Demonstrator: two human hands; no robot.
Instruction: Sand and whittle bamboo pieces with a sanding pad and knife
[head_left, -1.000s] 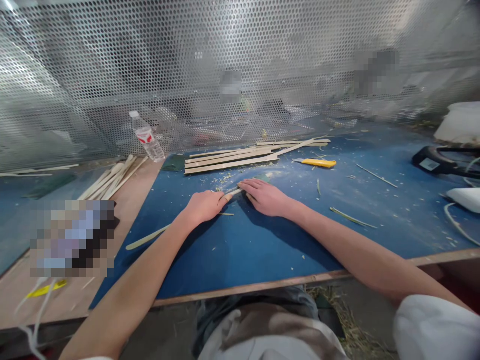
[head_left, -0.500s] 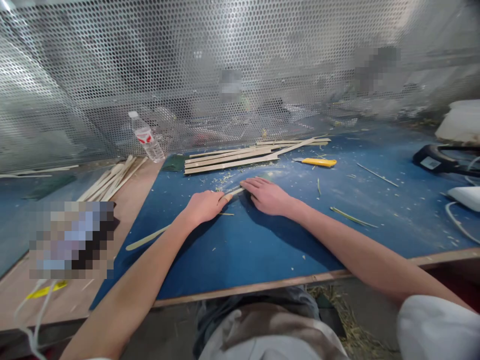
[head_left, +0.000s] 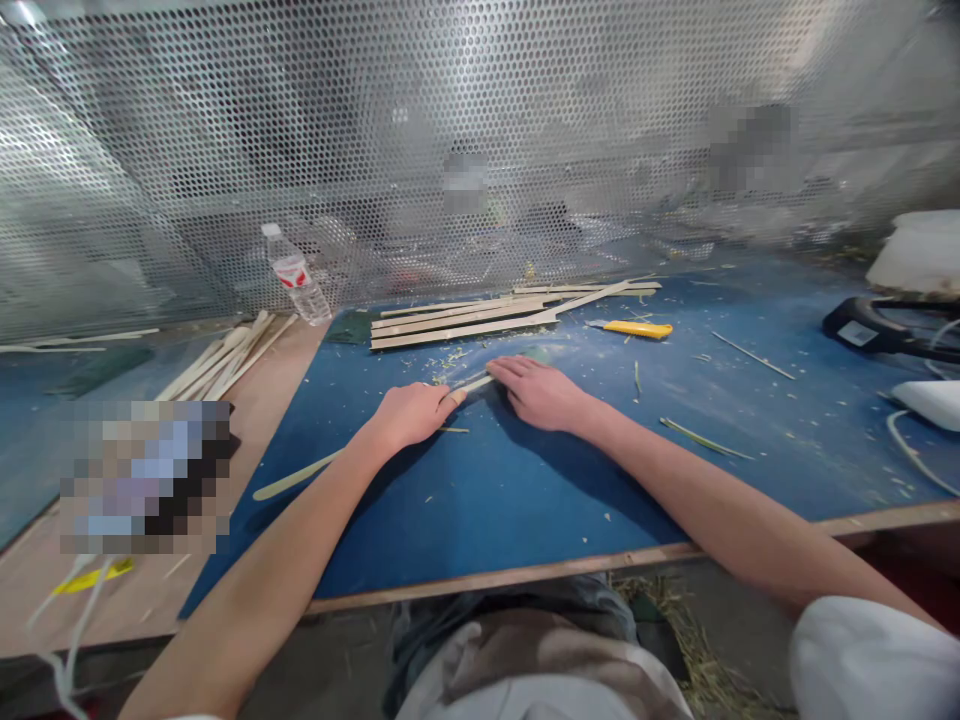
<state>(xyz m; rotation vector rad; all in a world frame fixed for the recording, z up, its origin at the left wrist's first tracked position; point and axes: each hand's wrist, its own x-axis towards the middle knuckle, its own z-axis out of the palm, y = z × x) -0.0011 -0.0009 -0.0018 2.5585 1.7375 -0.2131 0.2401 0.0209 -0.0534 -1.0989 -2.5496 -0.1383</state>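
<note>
A pale thin strip point(head_left: 296, 476) lies slantwise on the blue mat, its rounded end at the left; it passes beneath my left forearm and shows again between my hands. My left hand point(head_left: 414, 414) is closed on it, thumb toward the right. Fingers together, my right hand point(head_left: 541, 392) presses on the strip's far end, which is hidden under the fingertips. Several long pale strips point(head_left: 465, 325) lie side by side beyond my hands, with small shavings near them. To their right rests a yellow utility knife point(head_left: 637, 328), its blade pointing left.
A water bottle point(head_left: 298, 282) stands at the back left before a perforated metal screen point(head_left: 420, 120). More strips point(head_left: 217, 362) and a blurred-out device with white cables point(head_left: 146, 480) lie on the left. A black object point(head_left: 862, 325) and a white cabled one point(head_left: 930, 403) are at the right.
My right hand has slid slightly to the right along the strip, and my left hand has shifted a little the same way. Both hands keep their hold.
</note>
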